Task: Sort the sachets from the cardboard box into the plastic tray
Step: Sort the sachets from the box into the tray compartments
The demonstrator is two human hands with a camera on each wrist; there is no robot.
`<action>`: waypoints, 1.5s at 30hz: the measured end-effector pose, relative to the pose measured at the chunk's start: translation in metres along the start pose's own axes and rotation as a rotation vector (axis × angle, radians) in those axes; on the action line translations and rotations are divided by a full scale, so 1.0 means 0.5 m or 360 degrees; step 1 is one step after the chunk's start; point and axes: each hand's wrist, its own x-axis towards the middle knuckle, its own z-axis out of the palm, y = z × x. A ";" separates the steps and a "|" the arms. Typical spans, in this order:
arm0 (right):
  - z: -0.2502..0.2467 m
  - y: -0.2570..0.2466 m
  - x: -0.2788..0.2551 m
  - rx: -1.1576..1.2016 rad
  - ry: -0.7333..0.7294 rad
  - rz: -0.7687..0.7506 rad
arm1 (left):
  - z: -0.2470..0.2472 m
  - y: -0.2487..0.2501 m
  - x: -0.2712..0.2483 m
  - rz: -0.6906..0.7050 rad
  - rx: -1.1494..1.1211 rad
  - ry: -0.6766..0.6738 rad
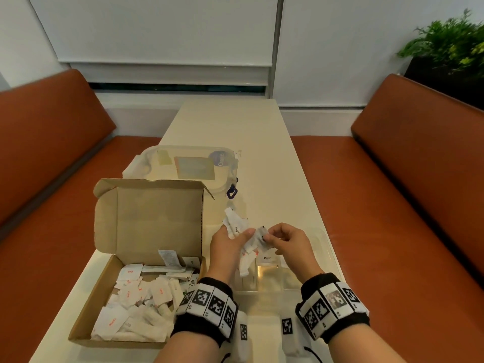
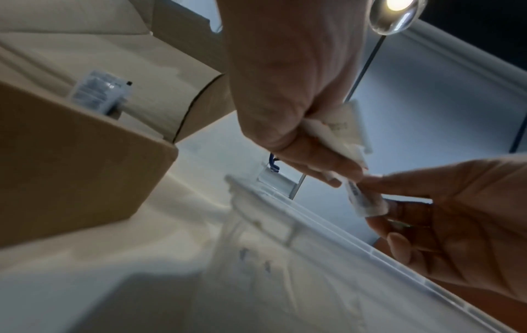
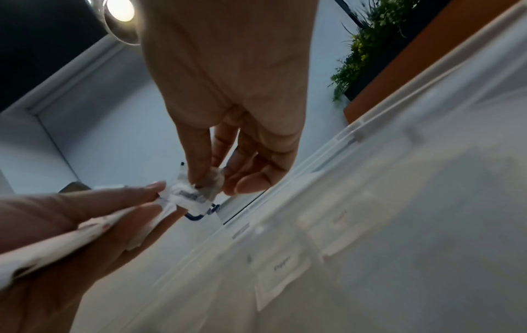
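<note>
An open cardboard box (image 1: 104, 289) at the table's left holds several white sachets (image 1: 136, 305). To its right stands the clear plastic tray (image 1: 324, 247), with a label reading Pepper (image 1: 267, 258) on one compartment. Above the tray, my left hand (image 1: 230, 242) grips a bunch of white sachets (image 1: 237, 225). My right hand (image 1: 272, 237) pinches one small pepper sachet (image 1: 262, 235) at the edge of that bunch. The same pinch appears in the right wrist view, pepper sachet (image 3: 196, 193), and in the left wrist view, pepper sachet (image 2: 365, 200).
A clear plastic lid (image 1: 188, 166) with blue clips lies behind the box. The cream table (image 1: 235, 121) runs away between two orange benches (image 1: 47, 153). A potted plant (image 1: 450, 48) stands at the far right.
</note>
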 end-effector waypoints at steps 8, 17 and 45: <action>0.017 -0.010 -0.003 0.0018 -0.0084 0.0041 | -0.013 0.011 0.006 0.0079 0.0141 0.0014; 0.025 -0.006 -0.012 0.0029 -0.0015 0.0075 | -0.016 0.007 -0.007 0.0151 0.0221 -0.0064; 0.012 0.024 0.037 -0.1887 -0.0409 -0.0353 | -0.032 -0.064 0.033 -0.0040 0.0106 0.0151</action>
